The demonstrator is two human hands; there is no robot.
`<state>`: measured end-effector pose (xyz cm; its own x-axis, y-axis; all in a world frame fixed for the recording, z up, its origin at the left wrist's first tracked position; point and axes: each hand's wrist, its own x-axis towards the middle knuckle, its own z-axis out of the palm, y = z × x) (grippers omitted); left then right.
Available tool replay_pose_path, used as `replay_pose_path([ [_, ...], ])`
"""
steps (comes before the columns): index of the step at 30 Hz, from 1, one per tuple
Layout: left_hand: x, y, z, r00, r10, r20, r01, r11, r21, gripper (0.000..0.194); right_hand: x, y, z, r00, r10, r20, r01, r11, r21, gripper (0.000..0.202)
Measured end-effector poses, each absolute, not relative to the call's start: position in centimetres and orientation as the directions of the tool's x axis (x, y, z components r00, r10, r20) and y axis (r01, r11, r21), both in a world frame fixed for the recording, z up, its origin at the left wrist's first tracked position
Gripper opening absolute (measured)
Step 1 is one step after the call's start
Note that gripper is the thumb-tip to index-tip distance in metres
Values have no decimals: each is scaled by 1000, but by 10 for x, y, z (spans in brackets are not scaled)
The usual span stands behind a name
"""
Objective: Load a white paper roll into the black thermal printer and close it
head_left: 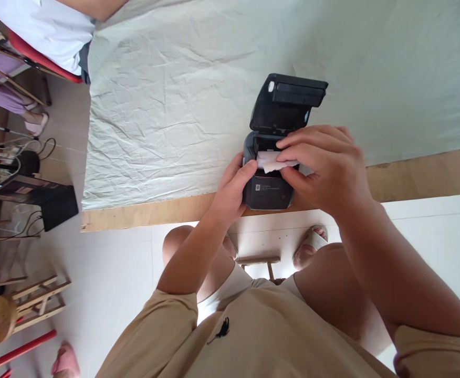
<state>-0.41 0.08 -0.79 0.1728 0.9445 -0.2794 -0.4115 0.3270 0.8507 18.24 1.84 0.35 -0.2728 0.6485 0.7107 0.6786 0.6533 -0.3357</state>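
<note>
A black label printer (268, 191) rests at the front edge of the cloth-covered table, its lid (281, 107) swung up and back. Inside the bay sits a white paper roll (267, 157), with a loose end lying toward the front. My left hand (233, 184) grips the printer's left side, its thumb at the left end of the roll. My right hand (320, 157) reaches in from the right and pinches the paper between fingers and thumb. The right end of the roll is partly hidden by those fingers.
A pale green cloth (167, 105) covers the table, with a bare wooden edge (175, 210) along the front. Another person in a white shirt (52, 31) sits at the upper left. A wooden stool (1, 317), cables and a black box (52, 202) are at the left.
</note>
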Motion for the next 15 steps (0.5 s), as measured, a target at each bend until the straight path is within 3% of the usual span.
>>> replay_pose_path([
  [6,-5,-1,-5,140,956,-256,-385,291,876,75,183,10,5,-366,648,668,559,727,-398,18],
  [10,-9,-1,-8,161,948,-275,-342,315,885,91,190,13,7,-199,714,671,643,612,-460,11],
  [13,-12,0,-15,192,955,-228,-322,281,904,93,199,19,11,-96,809,580,726,456,-515,46],
  [15,-14,0,-21,191,963,-190,-320,244,915,95,207,21,15,-98,884,457,736,373,-565,57],
])
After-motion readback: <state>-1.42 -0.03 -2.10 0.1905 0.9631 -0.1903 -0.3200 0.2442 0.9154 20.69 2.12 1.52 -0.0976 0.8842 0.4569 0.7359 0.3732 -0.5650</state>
